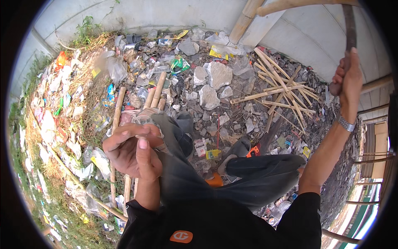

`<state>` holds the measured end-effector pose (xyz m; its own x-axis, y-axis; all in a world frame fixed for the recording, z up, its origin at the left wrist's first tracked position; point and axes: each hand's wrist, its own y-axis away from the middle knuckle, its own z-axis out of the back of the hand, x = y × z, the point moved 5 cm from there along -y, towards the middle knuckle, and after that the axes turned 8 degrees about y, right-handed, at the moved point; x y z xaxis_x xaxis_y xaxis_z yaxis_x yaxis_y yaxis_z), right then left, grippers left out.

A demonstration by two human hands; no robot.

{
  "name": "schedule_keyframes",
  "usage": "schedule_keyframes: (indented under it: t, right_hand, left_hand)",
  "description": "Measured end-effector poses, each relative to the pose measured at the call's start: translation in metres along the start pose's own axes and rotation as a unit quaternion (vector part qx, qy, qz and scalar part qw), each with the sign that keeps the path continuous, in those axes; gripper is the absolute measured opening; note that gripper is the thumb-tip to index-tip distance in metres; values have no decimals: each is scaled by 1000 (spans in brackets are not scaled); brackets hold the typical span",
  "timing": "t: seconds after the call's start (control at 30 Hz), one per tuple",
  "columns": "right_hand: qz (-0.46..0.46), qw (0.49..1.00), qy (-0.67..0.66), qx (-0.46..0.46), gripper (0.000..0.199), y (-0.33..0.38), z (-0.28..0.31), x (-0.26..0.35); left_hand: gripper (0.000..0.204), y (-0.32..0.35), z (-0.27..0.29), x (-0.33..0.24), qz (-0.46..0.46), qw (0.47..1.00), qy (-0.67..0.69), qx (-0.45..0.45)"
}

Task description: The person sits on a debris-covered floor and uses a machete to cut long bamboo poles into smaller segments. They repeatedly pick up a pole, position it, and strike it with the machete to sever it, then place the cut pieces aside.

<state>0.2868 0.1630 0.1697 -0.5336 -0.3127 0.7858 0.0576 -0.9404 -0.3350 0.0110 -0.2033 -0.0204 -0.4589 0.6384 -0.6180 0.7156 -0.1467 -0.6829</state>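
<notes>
My left hand is raised palm up over the bamboo poles at the left, beside my left knee. Its fingers curl in, and the thumb tip comes close to them; anything pinched there is too small to make out. My right hand is lifted high at the right, wrapped round the lower end of a long dark tool handle. The tool's head is not visible at the top edge of the picture. Several bamboo poles lie next to my left leg, some passing under it.
Split bamboo strips lie in a crossed pile at the right. Broken concrete chunks sit amid litter before me. An orange object lies by my foot. A pale panel wall stands behind, with a bamboo post leaning there.
</notes>
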Motion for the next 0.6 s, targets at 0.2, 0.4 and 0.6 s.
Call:
schedule_keyframes:
  t: [0.2, 0.4, 0.6]
  right_hand:
    - [-162, 935, 192, 249, 58, -24, -290, -250]
    - [-52, 969, 180, 161, 68, -6, -298, -254]
    - [8, 997, 31, 68, 49, -14, -205, -194]
  left_hand:
    - [22, 4, -15, 29, 48, 999, 8, 3]
    - [22, 10, 7, 20, 84, 996, -37, -17]
    - [20, 13, 18, 26, 104, 994, -26, -15]
